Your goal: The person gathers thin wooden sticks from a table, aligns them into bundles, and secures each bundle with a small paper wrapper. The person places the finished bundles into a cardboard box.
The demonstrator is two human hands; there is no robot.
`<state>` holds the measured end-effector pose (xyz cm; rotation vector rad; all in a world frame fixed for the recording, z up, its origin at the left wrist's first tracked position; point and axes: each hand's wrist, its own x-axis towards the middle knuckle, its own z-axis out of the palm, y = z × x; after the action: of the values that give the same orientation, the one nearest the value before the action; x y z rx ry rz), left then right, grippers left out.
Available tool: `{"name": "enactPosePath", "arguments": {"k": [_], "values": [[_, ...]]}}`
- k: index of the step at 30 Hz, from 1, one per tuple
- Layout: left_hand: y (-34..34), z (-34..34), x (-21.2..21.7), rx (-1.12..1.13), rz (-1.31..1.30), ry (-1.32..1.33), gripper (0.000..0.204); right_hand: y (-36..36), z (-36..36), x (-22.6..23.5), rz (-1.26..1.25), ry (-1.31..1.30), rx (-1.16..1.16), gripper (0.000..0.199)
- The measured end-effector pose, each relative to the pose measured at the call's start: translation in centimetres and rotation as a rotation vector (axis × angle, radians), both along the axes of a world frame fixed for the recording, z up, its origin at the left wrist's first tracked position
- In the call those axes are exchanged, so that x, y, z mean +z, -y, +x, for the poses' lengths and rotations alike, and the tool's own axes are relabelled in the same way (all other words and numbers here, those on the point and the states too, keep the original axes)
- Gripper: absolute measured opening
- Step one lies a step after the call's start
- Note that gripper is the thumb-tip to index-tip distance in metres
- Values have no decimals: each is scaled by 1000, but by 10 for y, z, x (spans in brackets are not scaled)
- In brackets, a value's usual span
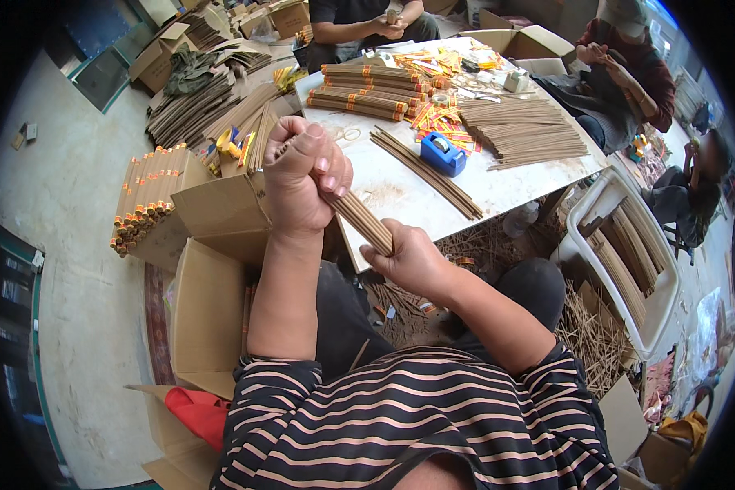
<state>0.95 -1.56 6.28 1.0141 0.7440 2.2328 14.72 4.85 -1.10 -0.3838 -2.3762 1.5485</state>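
A bundle of thin brown incense sticks (358, 219) slants across in front of me, above the near edge of the table. My left hand (306, 167) is wrapped round its upper end, with the thumb over the stick tips. Round the lower end close the fingers of my right hand (410, 257). Past my hands, a few loose incense sticks (426, 173) lie on the white tabletop (359, 167), beside a blue tape dispenser (443, 153). Banded bundles (366, 88) are stacked farther back, and a wide spread of loose sticks (518, 131) lies to the right.
An open cardboard box (208, 306) stands at my left, near a stack of banded bundles (151, 192). To my right is a white plastic tub (660, 322) holding sticks. Red and yellow labels (445, 126) litter the table. Other people sit across and to the right.
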Motion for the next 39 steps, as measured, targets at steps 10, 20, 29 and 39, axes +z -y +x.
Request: {"name": "enactPosePath", "arguments": {"k": [10, 20, 29, 39], "values": [[0, 20, 16, -10, 90, -169, 18, -13, -11, 0, -114, -169, 92, 24], [-10, 12, 1, 198, -20, -74, 15, -13, -22, -21, 271, -127, -130, 26], [-33, 0, -3, 226, -42, -433, 19, -46, -68, -32, 160, -331, -89, 30], [-46, -19, -21, 353, -208, -474, 21, -55, -85, -41, 28, -277, -27, 30]]}}
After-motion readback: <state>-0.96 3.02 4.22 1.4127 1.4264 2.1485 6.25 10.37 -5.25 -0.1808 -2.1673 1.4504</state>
